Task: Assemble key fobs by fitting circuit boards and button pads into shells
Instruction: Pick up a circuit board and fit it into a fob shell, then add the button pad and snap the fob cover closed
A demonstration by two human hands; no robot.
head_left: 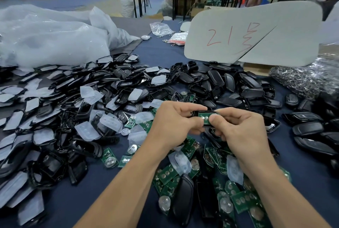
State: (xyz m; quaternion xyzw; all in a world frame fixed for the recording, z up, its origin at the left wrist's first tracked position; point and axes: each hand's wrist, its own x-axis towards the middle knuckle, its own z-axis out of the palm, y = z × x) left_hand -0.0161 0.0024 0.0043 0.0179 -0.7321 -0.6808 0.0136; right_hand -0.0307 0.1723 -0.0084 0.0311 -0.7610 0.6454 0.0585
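Both hands mid-tabletop: left hand fingers grip black shell, right hand fingers pinch green circuit board sitting in it.

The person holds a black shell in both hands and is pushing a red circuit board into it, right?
Not quite. The circuit board is green, not red; the head view shows it. The rest holds: the left hand and the right hand both grip the black shell, and the right thumb presses on the board.
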